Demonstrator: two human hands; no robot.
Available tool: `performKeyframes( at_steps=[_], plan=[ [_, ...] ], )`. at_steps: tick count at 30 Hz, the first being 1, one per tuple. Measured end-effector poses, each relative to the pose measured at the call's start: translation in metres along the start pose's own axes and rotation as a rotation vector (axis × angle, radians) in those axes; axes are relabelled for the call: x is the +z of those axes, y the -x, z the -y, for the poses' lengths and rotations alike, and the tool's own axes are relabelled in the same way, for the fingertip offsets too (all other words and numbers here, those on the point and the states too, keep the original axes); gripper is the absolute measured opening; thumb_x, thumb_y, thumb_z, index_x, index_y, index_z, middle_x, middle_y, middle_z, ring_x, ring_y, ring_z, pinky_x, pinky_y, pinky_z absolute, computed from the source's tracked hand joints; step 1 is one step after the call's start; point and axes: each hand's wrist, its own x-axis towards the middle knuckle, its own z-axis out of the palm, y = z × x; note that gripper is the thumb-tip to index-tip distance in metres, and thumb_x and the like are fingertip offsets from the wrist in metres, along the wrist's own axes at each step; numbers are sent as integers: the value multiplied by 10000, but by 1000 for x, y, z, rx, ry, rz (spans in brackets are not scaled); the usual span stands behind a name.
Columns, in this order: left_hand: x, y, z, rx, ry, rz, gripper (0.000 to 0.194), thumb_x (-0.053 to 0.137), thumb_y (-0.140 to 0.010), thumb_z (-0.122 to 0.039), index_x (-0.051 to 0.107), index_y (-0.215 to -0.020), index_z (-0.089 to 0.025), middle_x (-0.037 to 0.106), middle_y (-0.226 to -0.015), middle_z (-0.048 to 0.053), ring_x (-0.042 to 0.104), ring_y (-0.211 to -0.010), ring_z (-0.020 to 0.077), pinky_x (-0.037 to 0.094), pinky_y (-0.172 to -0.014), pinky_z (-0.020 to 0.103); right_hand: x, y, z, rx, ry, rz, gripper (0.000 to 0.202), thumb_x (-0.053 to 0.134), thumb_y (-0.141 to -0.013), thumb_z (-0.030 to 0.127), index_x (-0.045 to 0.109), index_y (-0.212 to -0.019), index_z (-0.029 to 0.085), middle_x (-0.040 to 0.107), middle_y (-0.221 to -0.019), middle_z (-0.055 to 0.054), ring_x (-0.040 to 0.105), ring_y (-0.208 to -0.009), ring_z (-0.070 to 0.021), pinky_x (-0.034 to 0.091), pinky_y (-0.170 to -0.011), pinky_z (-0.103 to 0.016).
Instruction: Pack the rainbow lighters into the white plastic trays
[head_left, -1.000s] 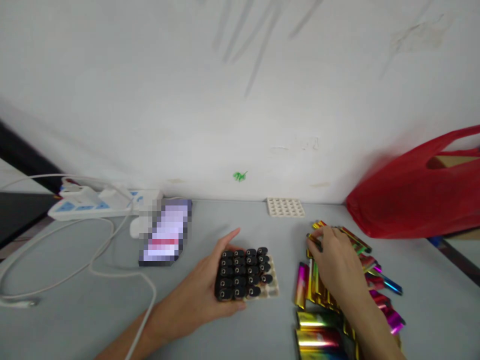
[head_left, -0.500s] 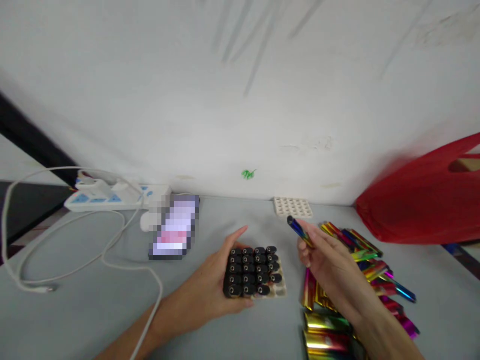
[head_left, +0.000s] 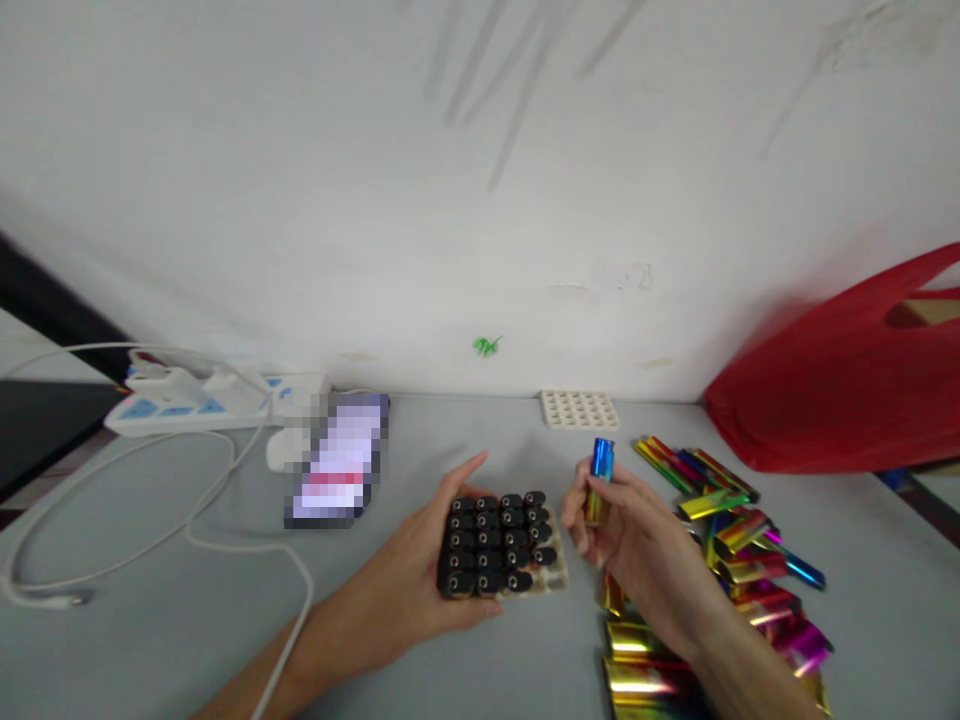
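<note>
My left hand [head_left: 409, 560] is wrapped around the left side of a white grid tray [head_left: 556, 574]. Rows of black oval-ended pieces [head_left: 489, 540], each with a small ring on its end, stand upright in it; sockets at the near right corner hold none. To the right of the tray, my right hand [head_left: 630, 530] pinches a shiny metallic tube [head_left: 602, 462], blue at the top and gold below, held nearly upright. Its lower part is partly hidden by the fingers. Beneath and beyond that hand lies a pile of similar colourful metallic tubes [head_left: 754, 568].
Another white grid tray [head_left: 580, 409] lies against the wall. A red bag [head_left: 817, 390] stands at the back right. On the left are a phone [head_left: 341, 460], a power strip [head_left: 225, 405] and a white cable [head_left: 247, 546] that crosses my left forearm.
My right hand has moved slightly left, nearer the tray, and turned the metallic tube from a slant to nearly upright. My left hand still holds the tray; the view has shifted slightly.
</note>
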Motion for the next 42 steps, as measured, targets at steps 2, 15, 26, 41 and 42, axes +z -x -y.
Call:
performKeyframes(
  at_steps=[2, 15, 26, 41, 42],
  plan=[
    [0, 0, 1, -8, -18, -12, 1231, 932, -791, -157, 180, -1726, -435, 593, -1516, 66, 723, -1254, 308, 565, -1125, 472, -1, -1, 1, 16, -57, -47, 240, 850, -917, 354, 712, -1042, 201, 623, -750, 24, 407, -543, -90, 310, -478, -197],
    [-1, -1, 3, -8, -47, -24, 1222, 937, -785, -176, 194, -1714, -455, 584, -1529, 65, 710, -1280, 324, 577, -1117, 503, -5, -4, -9, 139, -192, 152, 555, 705, -905, 575, 364, -601, 261, 176, -535, 131, 74, -454, -64, 97, -409, -244],
    [-2, 1, 6, 12, -54, -23, 1232, 941, -790, -172, 189, -1724, -454, 589, -1532, 67, 696, -1318, 328, 551, -1165, 517, 1, -2, -9, 161, -209, 207, 641, 656, -982, 673, 335, -613, 258, 187, -538, 130, 84, -452, -58, 97, -419, -233],
    [-1, 1, 3, 29, -89, -35, 1229, 936, -793, -161, 188, -1732, -426, 605, -1536, 82, 696, -1328, 338, 527, -1197, 535, 5, 1, -5, 97, -106, 128, 496, 673, -1031, 663, 582, -808, 229, 297, -541, 121, 124, -438, -72, 128, -398, -208],
    [-2, 1, 2, 34, -80, -25, 1244, 936, -790, -150, 174, -1732, -436, 601, -1547, 78, 690, -1341, 335, 528, -1196, 526, 5, 1, -6, 72, -49, 103, 460, 664, -1049, 647, 608, -859, 231, 351, -551, 114, 144, -425, -69, 128, -394, -208]
  ],
)
